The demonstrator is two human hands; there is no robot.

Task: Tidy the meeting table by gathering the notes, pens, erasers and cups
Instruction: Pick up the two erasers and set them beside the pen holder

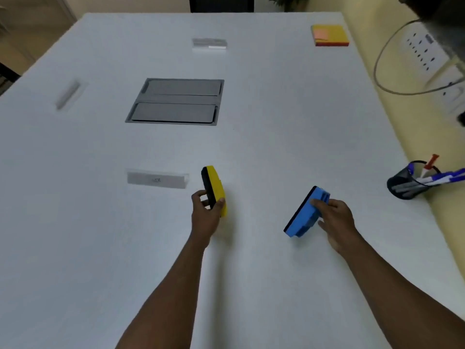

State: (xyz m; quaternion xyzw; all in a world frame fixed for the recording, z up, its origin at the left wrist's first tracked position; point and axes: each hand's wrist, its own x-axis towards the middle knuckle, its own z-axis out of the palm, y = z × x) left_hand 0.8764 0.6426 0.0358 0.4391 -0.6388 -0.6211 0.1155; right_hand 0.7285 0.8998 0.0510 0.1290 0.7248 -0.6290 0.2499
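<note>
A broad white tabletop (pixel 276 109) fills most of the view, matte and evenly lit, with its far edge running under a dark doorway and a pale wall. Set flush into its middle is a grey cable hatch (pixel 176 102) with two flaps. Three clear name stands sit on the surface: one (pixel 157 180) toward the near side just left of the hands, one (pixel 209 43) by the far edge, one (pixel 68 94) toward the left edge; motion blur softens all three.

The left hand (pixel 205 217) has its grip clamped on a yellow eraser (pixel 215 190), held on edge with the black felt face turned left, thumb on the yellow back and fingers across the felt. The right hand (pixel 337 220) has its grip clamped on a blue eraser (pixel 305 215), tilted, felt face down and to the left. Whether either eraser touches the surface I cannot tell.

At the far right corner lies a stack of sticky notes (pixel 331 35), yellow with an orange sheet on top. On the right edge stands a black mesh pen cup (pixel 405 185), leaning, with blue, grey and red markers in it. Beyond that edge, a cream floor carries a white power strip (pixel 427 51) and a looping grey cable (pixel 382 59).
</note>
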